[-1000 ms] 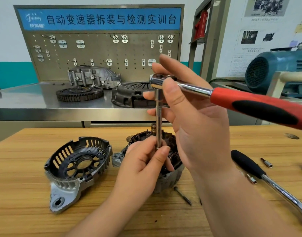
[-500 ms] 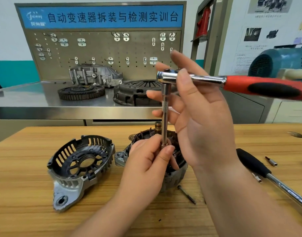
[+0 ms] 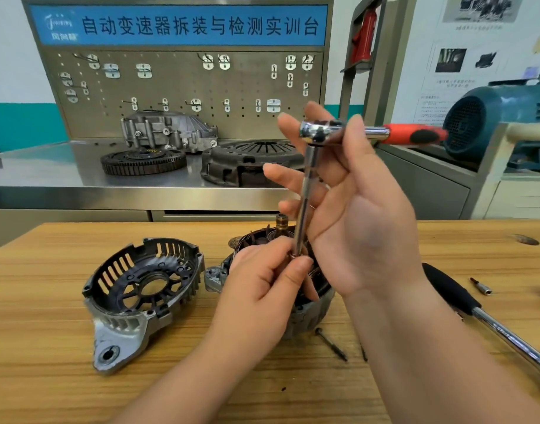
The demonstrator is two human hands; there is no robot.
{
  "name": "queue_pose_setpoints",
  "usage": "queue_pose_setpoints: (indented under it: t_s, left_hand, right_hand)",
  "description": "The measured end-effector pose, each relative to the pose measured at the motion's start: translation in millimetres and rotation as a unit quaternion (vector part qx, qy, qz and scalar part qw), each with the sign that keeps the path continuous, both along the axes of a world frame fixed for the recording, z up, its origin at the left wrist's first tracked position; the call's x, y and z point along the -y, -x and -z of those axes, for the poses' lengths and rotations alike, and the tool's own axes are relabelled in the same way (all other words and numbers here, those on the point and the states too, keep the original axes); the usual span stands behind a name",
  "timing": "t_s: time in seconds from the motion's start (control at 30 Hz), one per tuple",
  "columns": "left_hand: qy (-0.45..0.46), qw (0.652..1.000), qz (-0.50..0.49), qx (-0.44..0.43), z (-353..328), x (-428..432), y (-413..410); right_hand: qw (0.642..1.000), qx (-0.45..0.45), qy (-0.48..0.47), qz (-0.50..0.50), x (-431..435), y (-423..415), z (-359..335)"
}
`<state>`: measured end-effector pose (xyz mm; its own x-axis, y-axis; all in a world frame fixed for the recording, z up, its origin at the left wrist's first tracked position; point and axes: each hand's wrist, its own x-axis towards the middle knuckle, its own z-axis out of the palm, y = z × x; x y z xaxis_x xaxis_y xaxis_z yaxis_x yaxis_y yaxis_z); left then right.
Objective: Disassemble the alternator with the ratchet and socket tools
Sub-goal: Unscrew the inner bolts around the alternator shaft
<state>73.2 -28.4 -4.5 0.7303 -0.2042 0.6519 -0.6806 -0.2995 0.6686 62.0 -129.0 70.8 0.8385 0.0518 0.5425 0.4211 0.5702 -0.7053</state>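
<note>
Head view, straight down onto the alternator (image 3: 308,313) — upright at the centre of the wooden bench (image 3: 48,377), top end open, copper-ringed shaft poking up. Rising from it, near vertical, an extension bar (image 3: 305,194), capped by the red-handled ratchet (image 3: 316,131), handle out to the right. Left hand (image 3: 262,289) down low, thumb and forefinger pinching the bar's bottom end. Right hand (image 3: 363,215) up high, thumb across the ratchet's neck, fingers spread behind — holding it lightly. Just beside on the left, a detached end cover (image 3: 143,289). Near the alternator's front, a long bolt (image 3: 331,344); further right, a black-handled ratchet (image 3: 476,307) and a small bit (image 3: 481,286).
</note>
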Motion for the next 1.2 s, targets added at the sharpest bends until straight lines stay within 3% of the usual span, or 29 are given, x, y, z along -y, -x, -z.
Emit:
queue_pose_setpoints:
  t_s: [0.17, 0.5, 0.83, 1.07, 1.2]
  left_hand:
    - [0.030, 0.999, 0.015, -0.018, 1.5, 0.5, 1.1]
    - [0.001, 1.000, 0.020, 0.002, 0.2, -1.7, 1.1]
    - [0.034, 0.998, 0.011, -0.050, 0.6, 2.1, 2.0]
    - [0.021, 0.998, 0.061, -0.019, -0.6, -3.1, 1.1]
    - [-0.002, 0.999, 0.042, -0.015, 1.6, -4.3, -0.2]
  right_hand:
    - [0.996, 0.069, 0.037, 0.053, -3.8, 1.4, -0.2]
    - [0.998, -0.025, -0.001, -0.059, 1.6, -2.7, -0.8]
    - [0.987, 0.106, 0.029, 0.114, -6.1, -0.2, 2.5]
    - [1.000, -0.001, -0.019, 0.003, -2.0, 0.1, 1.0]
    - [0.999, 0.005, -0.018, 0.028, -3.7, -0.7, 3.0]
